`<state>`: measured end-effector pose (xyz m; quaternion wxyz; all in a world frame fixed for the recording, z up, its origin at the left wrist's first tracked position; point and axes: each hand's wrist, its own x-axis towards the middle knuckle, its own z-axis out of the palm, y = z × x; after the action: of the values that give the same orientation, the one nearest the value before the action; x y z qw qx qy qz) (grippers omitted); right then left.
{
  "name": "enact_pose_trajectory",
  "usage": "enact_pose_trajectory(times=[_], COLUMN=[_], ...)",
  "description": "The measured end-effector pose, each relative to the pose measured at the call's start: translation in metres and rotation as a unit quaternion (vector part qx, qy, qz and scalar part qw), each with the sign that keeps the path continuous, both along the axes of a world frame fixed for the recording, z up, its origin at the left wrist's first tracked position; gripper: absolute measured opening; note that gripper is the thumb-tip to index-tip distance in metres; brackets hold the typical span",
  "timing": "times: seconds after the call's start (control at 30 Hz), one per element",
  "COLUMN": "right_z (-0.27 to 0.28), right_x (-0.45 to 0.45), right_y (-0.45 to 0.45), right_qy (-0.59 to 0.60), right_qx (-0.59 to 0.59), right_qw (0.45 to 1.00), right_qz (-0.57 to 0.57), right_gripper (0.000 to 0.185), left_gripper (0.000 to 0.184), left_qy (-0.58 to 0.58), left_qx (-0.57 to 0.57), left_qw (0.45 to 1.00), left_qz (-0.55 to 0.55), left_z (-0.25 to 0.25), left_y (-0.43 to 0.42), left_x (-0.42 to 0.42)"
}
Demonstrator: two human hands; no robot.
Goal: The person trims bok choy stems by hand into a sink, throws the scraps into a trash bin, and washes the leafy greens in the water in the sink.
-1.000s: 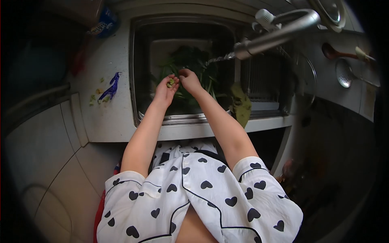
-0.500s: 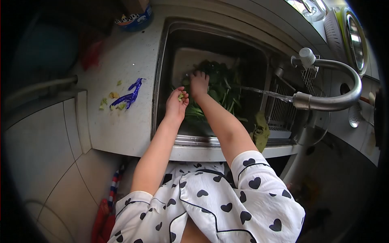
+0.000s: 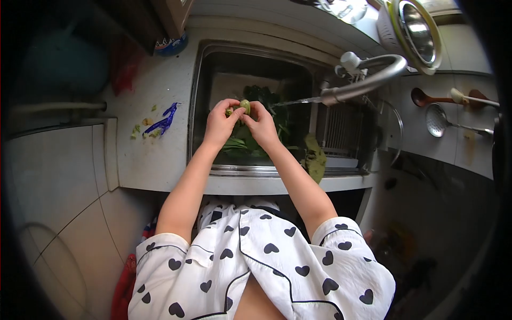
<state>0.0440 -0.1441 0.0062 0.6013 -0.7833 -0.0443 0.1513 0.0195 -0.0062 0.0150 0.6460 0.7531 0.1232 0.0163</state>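
Above the sink (image 3: 213,169), both hands are raised close together with fingertips nearly meeting. My left hand (image 3: 218,122) is closed on a small piece of green vegetable, partly hidden by its fingers. In a pinch, my right hand (image 3: 261,125) holds a small pale-green vegetable piece (image 3: 245,105); its exact kind is too small to tell. Below the hands, dark leafy greens (image 3: 258,95) lie in the sink, their long green stems partly covered by my hands. Water runs from the curved faucet (image 3: 341,95) into the basin, just beyond my right hand.
On the left counter (image 3: 144,170) lie a blue-purple strip (image 3: 163,121) and some vegetable scraps (image 3: 136,130). A green cloth (image 3: 314,160) drapes over the sink's front right edge. To the right stands a dish rack (image 3: 341,130); a slotted ladle (image 3: 436,120) hangs on the wall.
My right hand has lifted out of the greens with a small vegetable piece and come beside my left hand. The left hand has risen slightly. The camera view has shifted.
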Motion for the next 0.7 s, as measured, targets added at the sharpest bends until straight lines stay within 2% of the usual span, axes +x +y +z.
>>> enact_pose_trajectory(times=[0.03, 0.17, 0.33, 0.43, 0.53, 0.7], right_z=[0.015, 0.048, 0.062, 0.072, 0.079, 0.079], right_x=[-0.002, -0.009, -0.013, -0.019, -0.024, -0.027], right_y=[-0.003, -0.028, -0.053, -0.065, -0.075, -0.079], right_qy=[0.020, 0.039, 0.055, 0.011, -0.074, -0.081], right_qx=[0.047, 0.023, 0.050, -0.061, -0.230, -0.281], right_qw=[0.999, 0.999, 0.997, 0.998, 0.970, 0.956], right_qz=[-0.014, 0.015, 0.019, 0.027, 0.027, 0.015], right_gripper=[0.023, 0.021, 0.020, 0.020, 0.019, 0.020], left_gripper=[0.023, 0.023, 0.022, 0.021, 0.022, 0.023], left_qy=[-0.029, -0.025, -0.042, -0.069, -0.123, -0.060], left_qx=[0.053, 0.094, 0.158, 0.238, 0.308, 0.306], left_qw=[0.998, 0.990, 0.970, 0.935, 0.894, 0.887], left_qz=[-0.014, -0.100, -0.181, -0.253, -0.300, -0.339], left_z=[0.012, 0.055, 0.080, 0.080, 0.078, 0.079], left_y=[-0.003, -0.018, -0.028, -0.030, -0.032, -0.041], left_x=[0.000, -0.001, 0.000, 0.002, -0.001, -0.002])
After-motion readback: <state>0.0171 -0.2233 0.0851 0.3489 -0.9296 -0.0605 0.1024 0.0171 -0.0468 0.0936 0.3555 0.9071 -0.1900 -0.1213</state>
